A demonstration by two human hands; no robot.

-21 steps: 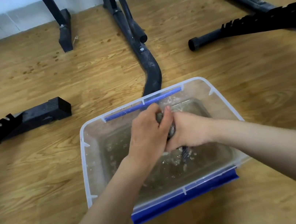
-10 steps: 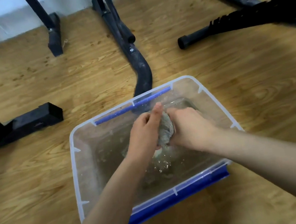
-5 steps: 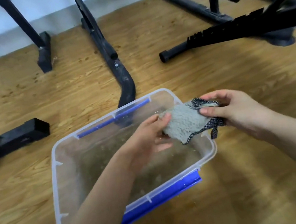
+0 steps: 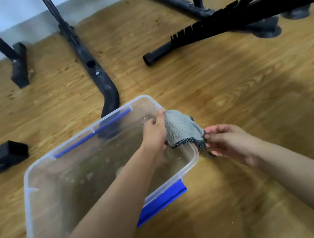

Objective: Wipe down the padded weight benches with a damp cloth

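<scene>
Cloth (image 4: 182, 129) lifted (over tub (image 4: 195, 155) rim)

You are in a gym room: black metal bench legs (image 4: 103, 82) and notched bars (image 4: 219, 22) stand on a wood floor (image 4: 229, 91).

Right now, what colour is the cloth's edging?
Dark with small white dots, bordering the grey cloth; the head view shows it.
</scene>
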